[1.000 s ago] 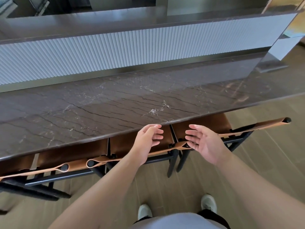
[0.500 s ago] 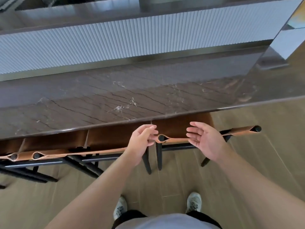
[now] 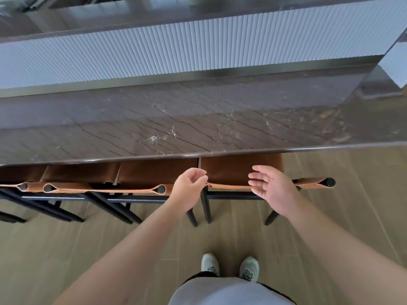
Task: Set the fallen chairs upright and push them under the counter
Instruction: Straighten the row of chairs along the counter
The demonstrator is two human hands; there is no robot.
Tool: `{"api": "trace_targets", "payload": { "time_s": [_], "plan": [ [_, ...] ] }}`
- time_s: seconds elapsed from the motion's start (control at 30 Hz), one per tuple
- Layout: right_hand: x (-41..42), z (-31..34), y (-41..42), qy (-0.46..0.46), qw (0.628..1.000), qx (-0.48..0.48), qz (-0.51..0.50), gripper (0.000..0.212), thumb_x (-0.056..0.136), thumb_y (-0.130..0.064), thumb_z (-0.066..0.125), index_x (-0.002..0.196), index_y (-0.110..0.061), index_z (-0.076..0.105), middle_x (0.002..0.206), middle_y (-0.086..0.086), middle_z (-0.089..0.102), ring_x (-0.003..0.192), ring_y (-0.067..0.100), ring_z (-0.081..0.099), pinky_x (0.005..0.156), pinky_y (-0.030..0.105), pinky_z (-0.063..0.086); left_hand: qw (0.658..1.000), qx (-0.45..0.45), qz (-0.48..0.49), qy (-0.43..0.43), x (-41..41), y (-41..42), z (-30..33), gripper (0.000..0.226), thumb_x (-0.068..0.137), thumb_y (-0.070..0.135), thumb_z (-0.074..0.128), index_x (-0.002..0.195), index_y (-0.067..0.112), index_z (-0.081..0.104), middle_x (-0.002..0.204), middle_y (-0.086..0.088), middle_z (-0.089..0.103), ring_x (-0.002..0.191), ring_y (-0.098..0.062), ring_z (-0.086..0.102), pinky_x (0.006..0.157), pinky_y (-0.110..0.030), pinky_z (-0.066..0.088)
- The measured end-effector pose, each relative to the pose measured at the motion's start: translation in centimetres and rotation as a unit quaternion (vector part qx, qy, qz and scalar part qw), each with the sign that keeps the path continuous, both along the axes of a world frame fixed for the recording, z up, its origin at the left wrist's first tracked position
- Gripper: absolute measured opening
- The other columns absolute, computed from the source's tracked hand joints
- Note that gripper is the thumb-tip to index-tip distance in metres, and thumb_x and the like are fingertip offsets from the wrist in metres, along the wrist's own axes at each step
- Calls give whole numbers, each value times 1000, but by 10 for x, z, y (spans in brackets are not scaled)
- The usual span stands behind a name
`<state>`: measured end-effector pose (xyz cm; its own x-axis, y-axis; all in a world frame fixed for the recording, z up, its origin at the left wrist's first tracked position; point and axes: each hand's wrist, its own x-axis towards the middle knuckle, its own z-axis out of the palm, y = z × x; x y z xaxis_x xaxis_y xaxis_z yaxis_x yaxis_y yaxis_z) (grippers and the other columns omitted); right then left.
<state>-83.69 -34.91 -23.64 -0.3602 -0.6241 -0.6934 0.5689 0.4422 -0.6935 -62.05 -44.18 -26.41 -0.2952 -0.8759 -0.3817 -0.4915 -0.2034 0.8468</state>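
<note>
Three brown leather chairs with black frames stand upright in a row, their seats tucked under the dark marble counter (image 3: 198, 119). The rightmost chair (image 3: 240, 170) has its backrest strap (image 3: 229, 186) running parallel to the counter edge. My left hand (image 3: 189, 188) hovers with loosely curled fingers at the strap's left end and hides the post there; it holds nothing that I can see. My right hand (image 3: 273, 190) is spread flat, its fingertips at the strap's right part. The middle chair (image 3: 154, 175) and the left chair (image 3: 33, 187) stand close beside it.
Wooden floor (image 3: 352, 216) stretches to the right of the chairs and behind them, where my feet (image 3: 229, 266) stand. A ribbed white panel (image 3: 176, 47) rises behind the counter. The counter's right end (image 3: 374, 119) lies just past the rightmost chair.
The rightmost chair's backrest, angled a second ago, now lies parallel to the counter. My left fingers have curled in. The view has shifted right along the row.
</note>
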Motion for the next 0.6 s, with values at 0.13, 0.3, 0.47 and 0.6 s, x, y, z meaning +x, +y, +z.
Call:
{"api": "trace_targets", "payload": {
  "time_s": [0.13, 0.3, 0.47, 0.6],
  "plan": [
    [-6, -2, 4, 56, 998, 28, 32, 26, 97, -18, 58, 120, -5, 60, 113, 14, 67, 105, 30, 65, 91, 41, 52, 996, -35, -58, -60, -7, -10, -8, 17, 93, 34, 59, 109, 36, 62, 101, 16, 65, 93, -1, 60, 72, -15, 42],
    [-21, -14, 8, 108, 993, 25, 43, 14, 97, -19, 58, 107, -11, 64, 110, 12, 68, 97, 26, 66, 86, 38, 52, 980, -115, -122, -109, -10, -14, -27, 20, 94, 30, 56, 112, 32, 62, 98, 16, 61, 93, -1, 58, 74, -16, 42],
    [-27, -37, 16, 178, 979, 26, 96, 11, 92, -21, 62, 101, -25, 67, 106, 3, 70, 91, 14, 69, 72, 27, 52, 953, -183, -181, -158, -19, -15, -40, 24, 95, 29, 54, 118, 27, 62, 103, 13, 56, 99, -7, 56, 78, -21, 41],
    [-49, -57, 23, 361, 904, 57, 223, 18, 84, -32, 64, 102, -35, 61, 106, -11, 65, 89, 7, 62, 71, 24, 43, 921, -228, -232, -213, -27, -12, -46, 34, 96, 34, 51, 129, 27, 56, 117, 9, 56, 106, -15, 54, 81, -27, 46]
  ]
}}
